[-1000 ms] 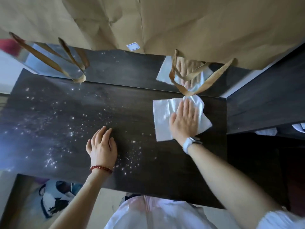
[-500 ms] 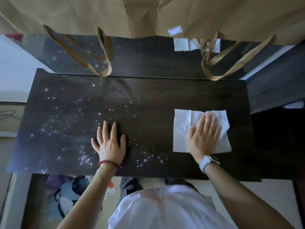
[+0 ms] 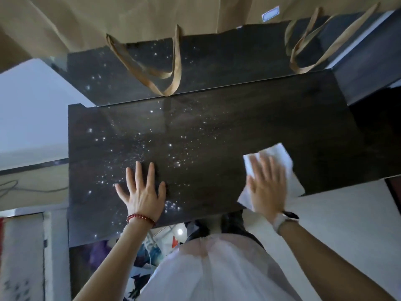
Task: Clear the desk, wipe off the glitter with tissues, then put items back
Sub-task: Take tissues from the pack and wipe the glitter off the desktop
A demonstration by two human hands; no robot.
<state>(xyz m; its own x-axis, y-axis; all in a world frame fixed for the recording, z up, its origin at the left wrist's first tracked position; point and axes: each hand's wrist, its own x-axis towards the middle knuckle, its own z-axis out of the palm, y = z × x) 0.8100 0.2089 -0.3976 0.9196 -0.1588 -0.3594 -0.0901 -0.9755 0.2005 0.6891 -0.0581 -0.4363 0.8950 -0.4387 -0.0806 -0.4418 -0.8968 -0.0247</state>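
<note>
On the dark desk top (image 3: pixel 249 118), near its front right corner, the right hand (image 3: pixel 268 187) is pressing a white tissue (image 3: pixel 282 157) flat under an open palm. Fingers are lying extended and slightly spread on the tissue, not clenched and not pinching it; the hand is motion-blurred, so exact fingertip contact is hard to read. The tissue's near corner is overhanging the front edge of the desk.

The left hand (image 3: pixel 143 192) is resting on the desk with fingers splayed and palm down, gripping nothing, likely bracing. A red bead bracelet (image 3: pixel 140 218) is sitting on that wrist, a pale watch (image 3: pixel 282 221) on the other.

Glitter (image 3: pixel 138 146) is showing as bright specks, densest from centre to left, with a small cluster just right of the left hand near the front edge. So the bulk of it is lying to the left of the tissue, with bare dark surface between. The scatter is stretching along the desk's long side-to-side axis. Judgement: the next stroke is calling for a leftward sweep by the right hand. The left hand is nearer the glitter, is sitting among it, and would probably need lifting.

Brown paper bags (image 3: pixel 108 22) are hanging at the far edge, handles (image 3: pixel 169 83) dangling onto the surface.
</note>
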